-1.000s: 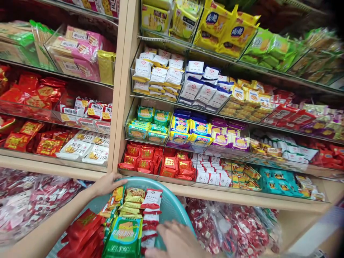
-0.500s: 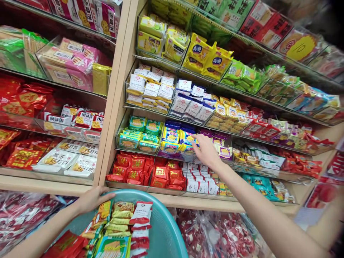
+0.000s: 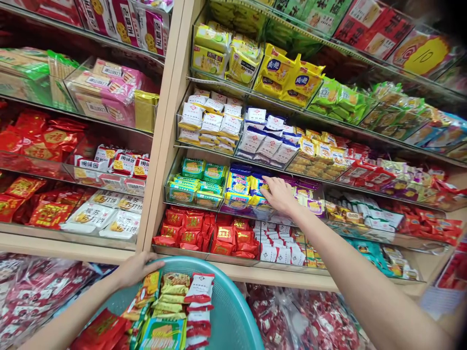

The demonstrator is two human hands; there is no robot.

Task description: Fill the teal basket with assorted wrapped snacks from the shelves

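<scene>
My left hand (image 3: 134, 270) has its fingers hooked over the far left rim of a teal plastic basin (image 3: 243, 311). In the basin lie red packets (image 3: 104, 328), yellow-green packets (image 3: 168, 304), white-and-red packets (image 3: 199, 296) and a large green-and-yellow biscuit packet (image 3: 164, 334). My right hand (image 3: 280, 197) reaches into a clear shelf bin, its thumb and fingers apart at the blue-and-yellow biscuit packets (image 3: 238, 187). The fingertips touch or nearly touch one packet; the far fingers are partly hidden.
Green biscuit packets (image 3: 202, 170) fill the bin to the left. Red packets (image 3: 188, 228) sit below, white packets (image 3: 211, 121) above. A wooden upright (image 3: 164, 116) divides the shelves. Bagged red goods (image 3: 306, 316) lie beneath the bottom shelf edge (image 3: 292, 277).
The view has shifted slightly, moving the shelves rightward in the picture. My right hand has edged left over the blue-and-yellow packets. My left hand stays on the basin rim.
</scene>
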